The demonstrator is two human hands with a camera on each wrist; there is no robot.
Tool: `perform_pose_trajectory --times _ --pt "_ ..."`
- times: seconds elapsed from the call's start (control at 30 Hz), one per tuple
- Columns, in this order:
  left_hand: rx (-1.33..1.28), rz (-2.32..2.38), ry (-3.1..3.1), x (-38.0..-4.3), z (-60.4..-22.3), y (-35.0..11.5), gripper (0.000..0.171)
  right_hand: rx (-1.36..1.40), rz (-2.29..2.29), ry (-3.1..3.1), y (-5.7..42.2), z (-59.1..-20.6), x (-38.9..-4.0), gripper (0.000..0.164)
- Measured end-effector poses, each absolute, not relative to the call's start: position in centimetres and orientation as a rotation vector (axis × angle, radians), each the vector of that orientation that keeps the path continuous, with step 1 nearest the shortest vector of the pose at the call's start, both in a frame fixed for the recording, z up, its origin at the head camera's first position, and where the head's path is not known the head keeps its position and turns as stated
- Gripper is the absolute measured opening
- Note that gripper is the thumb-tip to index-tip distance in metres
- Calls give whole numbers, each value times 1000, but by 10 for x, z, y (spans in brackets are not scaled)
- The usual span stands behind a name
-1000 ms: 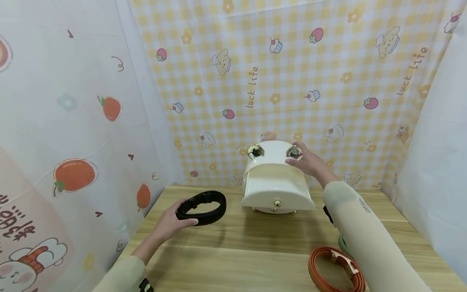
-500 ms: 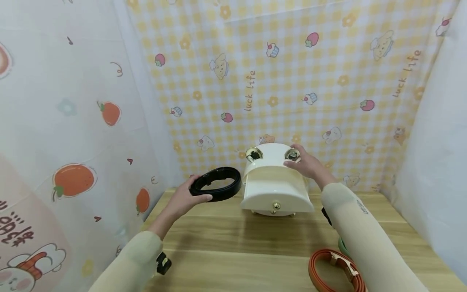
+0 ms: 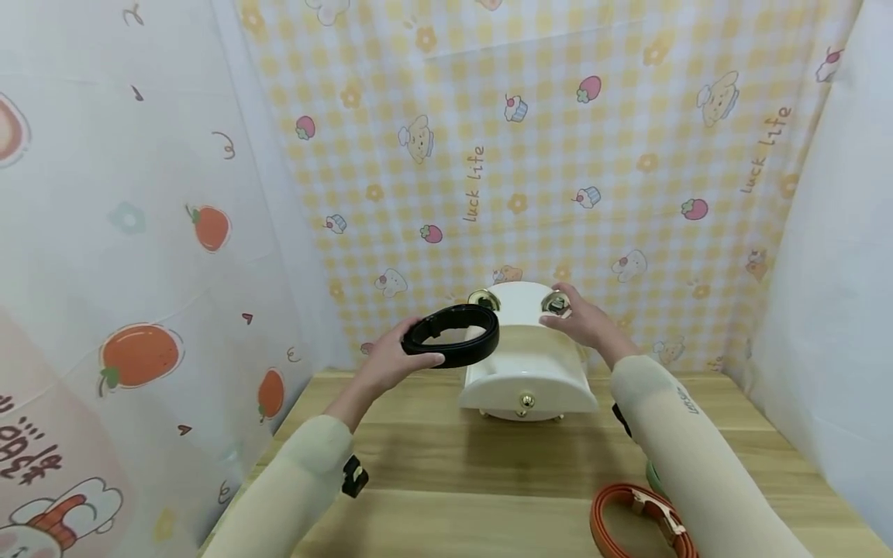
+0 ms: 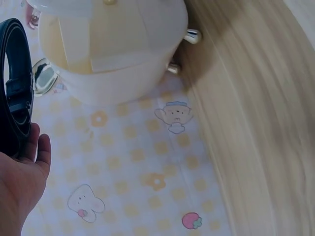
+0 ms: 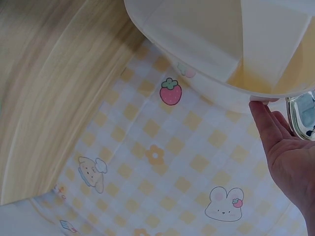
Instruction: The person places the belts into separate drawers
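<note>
My left hand grips a coiled black belt, thumb in front and fingers behind. It is held above the table, and in the head view it overlaps the left side of a white box. Two gold rings like eyes top this box, and its front drawer with a gold knob stands pulled out. My right hand holds the box's upper right corner, thumb at the front lip and fingers by the right gold ring. In the right wrist view the fingertips meet the box's rim.
An orange coiled belt with a gold buckle lies at the front right of the wooden table. Partly behind my right sleeve sits a green coil. Patterned cloth walls stand at the back and sides.
My left hand has raised the black belt and carried it right, from over the table to in front of the box's left side. The right hand stays at the box's corner.
</note>
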State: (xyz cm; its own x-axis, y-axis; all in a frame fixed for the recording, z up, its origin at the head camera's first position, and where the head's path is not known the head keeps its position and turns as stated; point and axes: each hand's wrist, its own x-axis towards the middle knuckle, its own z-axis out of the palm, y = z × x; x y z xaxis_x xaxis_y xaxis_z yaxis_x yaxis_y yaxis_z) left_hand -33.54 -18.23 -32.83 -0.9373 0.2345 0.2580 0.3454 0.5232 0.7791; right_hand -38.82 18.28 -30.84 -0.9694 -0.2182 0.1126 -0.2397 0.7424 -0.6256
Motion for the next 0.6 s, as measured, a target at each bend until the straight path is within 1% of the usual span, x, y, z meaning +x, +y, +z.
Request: perform_pose_trajectory --times 0.13,0.33,0.53,0.6 --pt "-538 -1378 -2622 -338 -326 -173 79 384 1036 -2897 183 -309 -388 80" --pt "-602 -1389 -2592 -342 -322 -160 71 391 1048 -2887 183 -307 -389 79" --pt "-624 -1487 -2594 -344 -324 -148 72 412 1041 -2883 183 -309 -390 79" --pt "-646 -1494 -2592 -344 -325 -144 70 415 1031 -2882 183 -309 -389 79"
